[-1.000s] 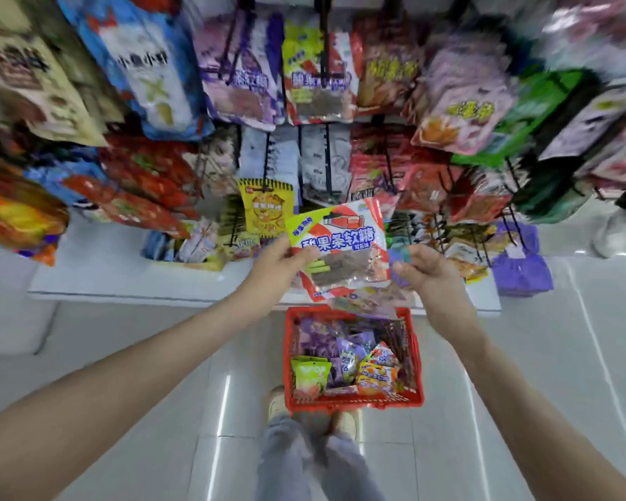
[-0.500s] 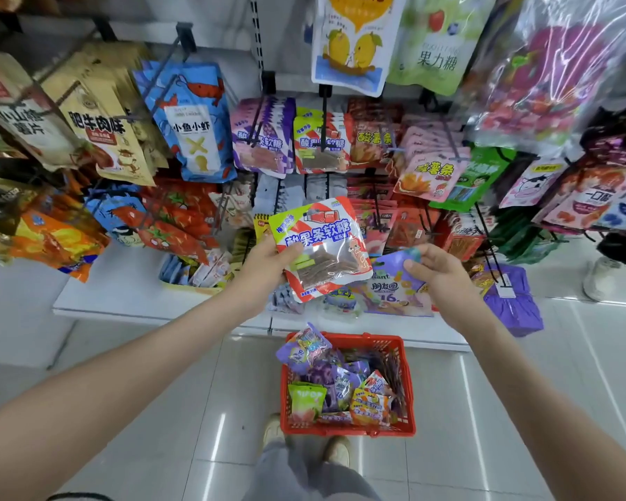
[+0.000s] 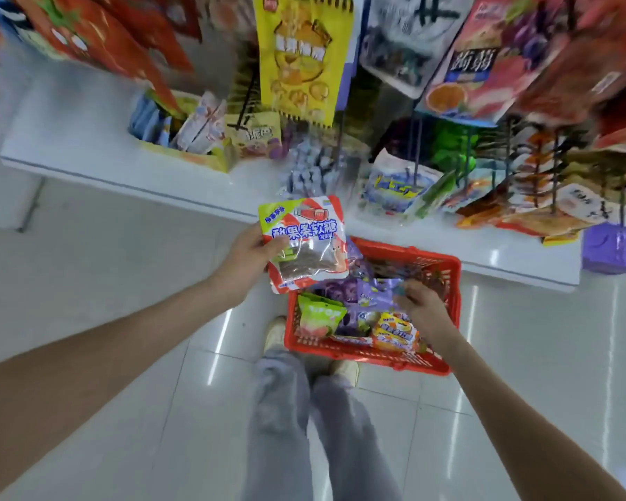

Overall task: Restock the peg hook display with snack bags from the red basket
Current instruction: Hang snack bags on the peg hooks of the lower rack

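While the left hand is gripping a snack bag, the right hand, grip unclear, is touching a purple bag; best pinching its top.

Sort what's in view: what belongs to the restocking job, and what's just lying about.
Job: left hand holding the red-and-white candy bag; right hand pinching a purple bag in the red basket; hanging bags on the pegs.
Lying about: yellow box of packets on the white shelf; purple box at the right.

Open floor beside red basket; hanging bags overhead.
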The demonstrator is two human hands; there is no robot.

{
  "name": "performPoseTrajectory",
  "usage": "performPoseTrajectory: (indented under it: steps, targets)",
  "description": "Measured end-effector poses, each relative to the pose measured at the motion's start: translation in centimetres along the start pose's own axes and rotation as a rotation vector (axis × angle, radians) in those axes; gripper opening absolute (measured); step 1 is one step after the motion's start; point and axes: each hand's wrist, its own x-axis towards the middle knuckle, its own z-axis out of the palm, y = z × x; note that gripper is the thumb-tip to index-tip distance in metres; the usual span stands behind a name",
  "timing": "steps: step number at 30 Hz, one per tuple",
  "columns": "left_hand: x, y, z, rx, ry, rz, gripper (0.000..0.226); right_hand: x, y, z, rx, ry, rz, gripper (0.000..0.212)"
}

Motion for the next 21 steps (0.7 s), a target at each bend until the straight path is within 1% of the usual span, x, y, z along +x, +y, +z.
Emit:
performPoseTrajectory:
  steps: [1, 3, 5, 7, 8, 9, 10, 12, 15, 17, 19, 21]
  targets:
    - [1.5, -2.5, -0.1, 0.008, 0.007, -0.019, 0.018, 1.7, 2.5, 1.7, -0.014, 0.009, 0.032, 0.013]
    - [4.3, -7.1, -0.2, 0.030, -0.012, -0.059, 0.018, 4.6, 7.2, 4.7, -0.055, 0.083, 0.084, 0.018]
    - [6.7, -11.2, -0.2, 0.038, -0.033, -0.106, 0.019, 7.1, 10.8, 6.7, -0.068, 0.224, 0.094, 0.026]
    - [8.7, -14.5, -0.2, 0.025, -0.034, -0.153, 0.020, 9.3, 13.2, 7.6, -0.079, 0.411, 0.128, 0.033]
    - [9.5, -15.9, 0.0, 0.025, -0.039, -0.171, 0.021, 10.3, 14.2, 7.8, -0.109, 0.475, 0.155, 0.039]
    - [10.2, -17.0, 0.2, 0.030, -0.048, -0.184, 0.021, 11.1, 15.0, 7.9, -0.142, 0.501, 0.174, 0.046]
    - [10.8, -18.0, 0.5, 0.036, -0.058, -0.196, 0.020, 11.7, 15.9, 8.0, -0.170, 0.498, 0.181, 0.051]
    - [11.9, -19.4, 1.2, 0.047, -0.087, -0.218, 0.019, 12.0, 17.2, 8.4, -0.250, 0.440, 0.220, 0.056]
    - [13.4, -20.4, 2.3, 0.089, -0.159, -0.219, 0.020, 10.9, 19.4, 9.3, -0.347, 0.353, 0.314, 0.051]
    - [14.1, -20.8, 3.1, 0.118, -0.183, -0.217, 0.018, 9.7, 20.8, 9.7, -0.333, 0.294, 0.375, 0.044]
    - [14.5, -21.2, 4.1, 0.147, -0.211, -0.206, 0.017, 8.6, 22.1, 9.6, -0.252, 0.286, 0.345, 0.033]
    - [14.8, -21.8, 5.3, 0.173, -0.264, -0.190, 0.018, 7.9, 23.0, 9.1, -0.226, 0.331, 0.296, 0.033]
